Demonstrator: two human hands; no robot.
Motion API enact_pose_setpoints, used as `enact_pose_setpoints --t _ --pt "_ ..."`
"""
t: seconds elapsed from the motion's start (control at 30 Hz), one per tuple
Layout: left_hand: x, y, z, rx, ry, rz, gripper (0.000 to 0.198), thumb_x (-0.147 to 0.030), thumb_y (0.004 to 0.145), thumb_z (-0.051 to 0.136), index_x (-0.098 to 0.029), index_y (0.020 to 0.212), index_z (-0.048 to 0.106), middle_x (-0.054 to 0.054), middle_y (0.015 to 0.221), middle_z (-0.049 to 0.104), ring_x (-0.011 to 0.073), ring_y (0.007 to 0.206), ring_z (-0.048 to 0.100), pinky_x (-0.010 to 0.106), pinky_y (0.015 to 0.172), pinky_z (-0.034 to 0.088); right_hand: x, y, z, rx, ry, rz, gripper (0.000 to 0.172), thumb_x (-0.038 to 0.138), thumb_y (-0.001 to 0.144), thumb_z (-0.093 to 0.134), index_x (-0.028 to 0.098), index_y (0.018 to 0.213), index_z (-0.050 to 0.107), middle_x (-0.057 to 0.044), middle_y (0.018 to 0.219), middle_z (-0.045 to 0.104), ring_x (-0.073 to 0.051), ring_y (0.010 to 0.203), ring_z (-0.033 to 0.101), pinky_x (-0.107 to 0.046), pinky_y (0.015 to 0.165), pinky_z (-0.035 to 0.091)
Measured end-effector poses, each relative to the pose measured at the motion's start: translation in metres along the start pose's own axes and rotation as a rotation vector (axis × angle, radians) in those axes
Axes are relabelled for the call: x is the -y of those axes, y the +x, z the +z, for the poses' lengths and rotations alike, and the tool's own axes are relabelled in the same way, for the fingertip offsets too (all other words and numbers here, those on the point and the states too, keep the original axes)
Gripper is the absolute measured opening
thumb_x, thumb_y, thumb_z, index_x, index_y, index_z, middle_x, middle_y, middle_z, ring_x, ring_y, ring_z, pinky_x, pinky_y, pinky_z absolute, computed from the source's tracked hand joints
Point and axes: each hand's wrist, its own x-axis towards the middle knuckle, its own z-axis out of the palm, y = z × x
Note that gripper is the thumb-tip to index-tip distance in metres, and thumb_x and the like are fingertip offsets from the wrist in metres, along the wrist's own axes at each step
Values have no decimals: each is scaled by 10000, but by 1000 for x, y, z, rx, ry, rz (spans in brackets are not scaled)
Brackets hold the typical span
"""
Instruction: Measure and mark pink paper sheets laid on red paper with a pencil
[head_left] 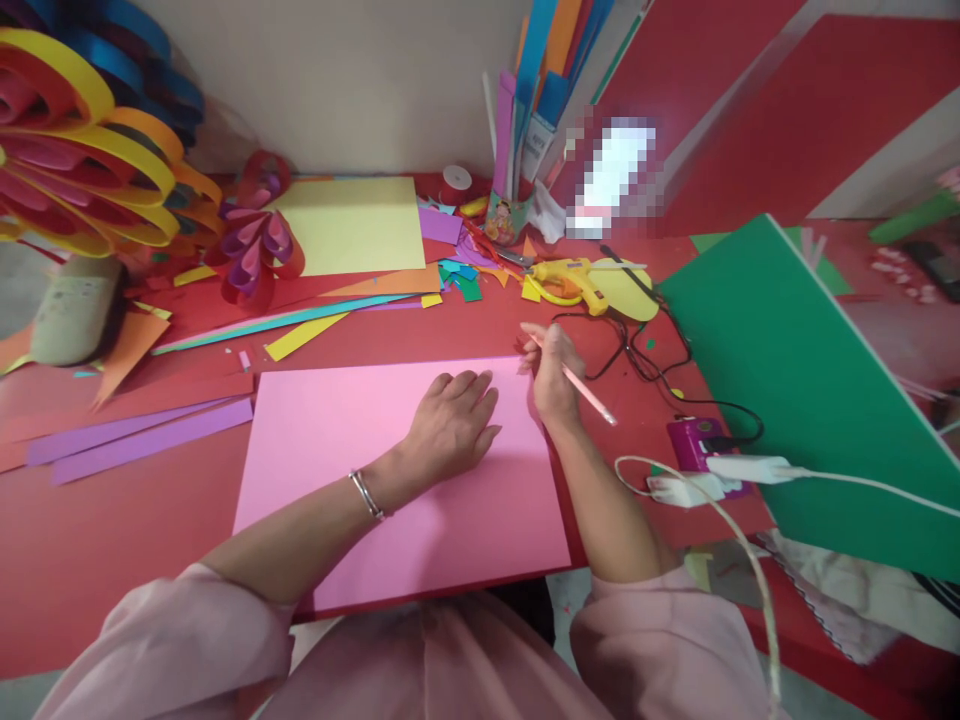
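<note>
A large pink paper sheet [390,540] lies on the red tabletop in front of me. My left hand [454,420] rests palm down on the upper right part of the sheet, its fingers loosely bent and slightly apart, holding nothing. At the sheet's top right corner, my right hand [556,375] is closed around a slim pink pencil [591,393]. The pencil's eraser end sticks out to the lower right. Its other end is hidden by my fingers, so I cannot tell whether the tip touches the paper.
Beyond the sheet are a yellow glue gun [574,280] with a black cable, paper scraps, a yellow sheet [360,225] and a cup [508,218] of paper strips. A power adapter [694,443] and green board [810,400] are right; purple strips [150,440] and a paper flower [82,140] left.
</note>
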Motion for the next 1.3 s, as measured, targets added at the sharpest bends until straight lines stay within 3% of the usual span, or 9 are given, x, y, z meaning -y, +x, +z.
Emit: enact_pose_setpoints --t 0.1,0.2,0.3,0.4,1.3 --pt "0 0 1 -4 -2 0 336 -352 1005 612 -153 1271 665 200 1456 651 363 1248 628 518 969 510 9 -2 1 -36 -21 -41 482 639 1029 491 252 1178 737 -27 906 688 -129 651 636 -257 601 579" --pt "0 0 1 -13 4 11 362 -361 1016 596 -131 1288 653 207 1459 647 364 1249 622 516 978 503 12 -6 5 49 -43 -36 405 600 965 644 263 1171 735 -20 892 734 -156 674 664 -290 629 580" --pt "-1 0 1 -4 0 18 399 -366 1014 591 -109 1316 638 217 1456 645 376 1240 617 527 976 502 12 -9 7 194 -110 -61 364 602 968 644 253 965 748 -20 802 736 -176 694 674 -306 661 564" --pt "-1 1 0 0 -18 13 413 -357 1008 590 -112 1338 629 217 1445 647 378 1234 616 529 977 501 12 -9 7 241 -208 -101 424 612 997 578 255 785 662 -15 717 706 -181 685 658 -310 681 541" --pt "-2 -1 1 -3 -35 13 465 -337 1010 568 -65 1385 602 227 1443 635 374 1241 586 519 999 488 10 -6 9 347 -245 -123 329 531 1008 590 264 825 651 9 767 720 -178 737 668 -300 729 509"
